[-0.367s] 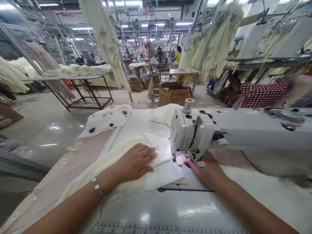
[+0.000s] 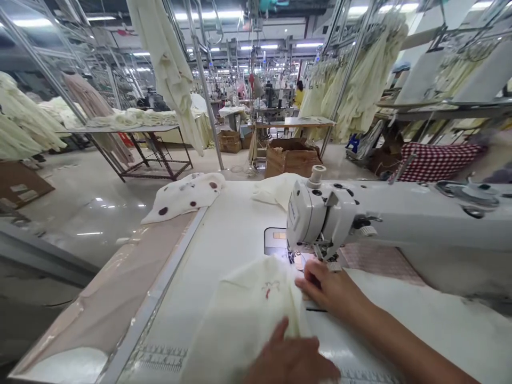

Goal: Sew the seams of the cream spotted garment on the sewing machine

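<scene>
A cream cloth piece [image 2: 244,304] with a small reddish mark lies on the sewing machine table, its upper edge close to the needle area. My right hand [image 2: 330,285] is closed just in front of the presser foot [image 2: 294,257], thumb and finger pinching the cloth's right edge. Low in the picture, my left hand [image 2: 290,357] rests over the lower right part of the cloth, smeared by motion. One of its fingers points up, and the grip of the others is unclear. The white sewing machine head [image 2: 310,213] stands above my right hand.
White cloth with dark spots [image 2: 188,194] lies at the table's far left edge. More cream fabric [image 2: 276,189] lies behind the machine head, and white cloth [image 2: 432,314] spreads to the right. A printed ruler [image 2: 160,357] runs along the front. Cardboard boxes [image 2: 294,160] stand beyond.
My left hand has moved from the left of the needle down and right, and the cloth has swung towards me, uncovering the machine plate. My right hand has drawn slightly nearer to me.
</scene>
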Demonstrator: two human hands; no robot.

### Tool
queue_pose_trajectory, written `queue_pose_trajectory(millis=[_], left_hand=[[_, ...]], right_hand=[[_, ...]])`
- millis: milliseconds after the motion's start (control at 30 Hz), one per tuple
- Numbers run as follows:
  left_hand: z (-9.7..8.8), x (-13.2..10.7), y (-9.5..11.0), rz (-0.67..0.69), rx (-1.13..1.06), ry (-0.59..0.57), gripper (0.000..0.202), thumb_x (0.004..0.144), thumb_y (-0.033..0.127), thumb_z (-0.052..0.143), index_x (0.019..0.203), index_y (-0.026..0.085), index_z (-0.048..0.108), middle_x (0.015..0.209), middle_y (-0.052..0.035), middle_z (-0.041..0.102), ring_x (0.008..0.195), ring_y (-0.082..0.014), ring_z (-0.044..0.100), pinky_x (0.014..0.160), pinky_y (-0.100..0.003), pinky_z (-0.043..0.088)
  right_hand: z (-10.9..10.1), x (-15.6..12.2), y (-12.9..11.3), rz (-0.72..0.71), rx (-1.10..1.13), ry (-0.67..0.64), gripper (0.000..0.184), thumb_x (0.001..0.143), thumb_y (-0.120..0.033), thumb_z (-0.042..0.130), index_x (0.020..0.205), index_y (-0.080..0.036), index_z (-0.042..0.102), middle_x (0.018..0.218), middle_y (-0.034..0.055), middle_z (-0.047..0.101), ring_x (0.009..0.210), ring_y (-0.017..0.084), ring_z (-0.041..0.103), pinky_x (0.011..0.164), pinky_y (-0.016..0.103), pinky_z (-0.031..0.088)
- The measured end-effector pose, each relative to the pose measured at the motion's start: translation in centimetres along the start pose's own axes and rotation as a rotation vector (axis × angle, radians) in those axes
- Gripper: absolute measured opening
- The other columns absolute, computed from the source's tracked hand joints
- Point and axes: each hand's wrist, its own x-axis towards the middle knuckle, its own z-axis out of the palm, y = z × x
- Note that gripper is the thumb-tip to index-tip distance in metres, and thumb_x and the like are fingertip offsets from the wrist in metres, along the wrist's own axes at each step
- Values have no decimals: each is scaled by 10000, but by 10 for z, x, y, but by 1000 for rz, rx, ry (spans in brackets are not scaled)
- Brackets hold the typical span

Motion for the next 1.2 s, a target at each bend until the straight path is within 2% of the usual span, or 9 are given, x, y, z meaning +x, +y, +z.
queue_pose_trajectory(millis=[100,200,400,567,667,767,900,1033,1200], left_hand=[[-25,40,-16,-27,49,56,181,844,179,497,1015,183,553,943,-36,633,929,-184,587,1080,-442,284],[-39,56,-38,-41,162,35,138,841,161,550,978,141,553,1033,-75,604,1003,-212,546,1037,-436,347],[-30,46,-46,-3,223,46,214,887,213,514,1098,179,503,1231,-67,512,1236,-236,388,1068,-500,268],[-32,45,-47,-11,181,29,321,882,293,540,1172,178,467,1258,-68,499,1224,-217,400,1064,-454,282],[-34,45,-49,-11,178,41,315,887,328,533,1162,184,478,1290,-69,481,1230,-220,392,1063,-458,269],[-33,46,-51,-31,168,45,379,882,372,540,1197,181,451,1303,-71,473,1231,-225,385,1066,-466,253],[-33,50,-52,-26,181,40,395,885,401,525,1198,170,452,1290,-80,477,1209,-237,397,1055,-466,256],[-34,53,-53,-3,184,49,374,885,376,523,1192,173,457,1254,-77,498,1184,-237,412,1040,-454,270],[-37,55,-55,21,209,49,380,900,395,490,1216,189,442,1246,-74,498,1163,-224,436,1042,-448,266]], right_hand=[[2,-2,2,-30,46,31,150,832,-276,482,693,-222,471,603,-44,592,516,129,561,521,239,420],[1,-2,14,-57,58,102,124,802,-228,435,707,-219,515,618,-16,596,562,146,575,550,253,448],[-10,-7,21,-90,9,298,255,835,-276,409,733,-195,629,741,85,645,736,230,626,631,351,503],[-10,-21,-7,-191,-42,361,275,902,-282,427,1100,-184,590,994,88,655,920,209,613,757,333,519],[-5,-17,-3,-156,-135,355,243,895,-315,433,938,-177,629,829,81,666,764,228,628,598,330,528],[-7,-10,11,-183,-135,351,307,876,-213,393,685,-212,632,670,46,622,605,180,594,489,269,480],[-14,-14,10,-242,-128,432,303,870,-168,393,833,-195,692,772,93,642,736,205,611,598,316,516],[-5,-27,-7,-348,-54,209,340,907,-186,389,1197,-161,565,1176,110,603,1074,188,561,852,319,516],[15,-32,0,-215,-117,-54,509,922,-394,425,1362,-141,384,1395,118,383,1259,281,397,966,524,417]])
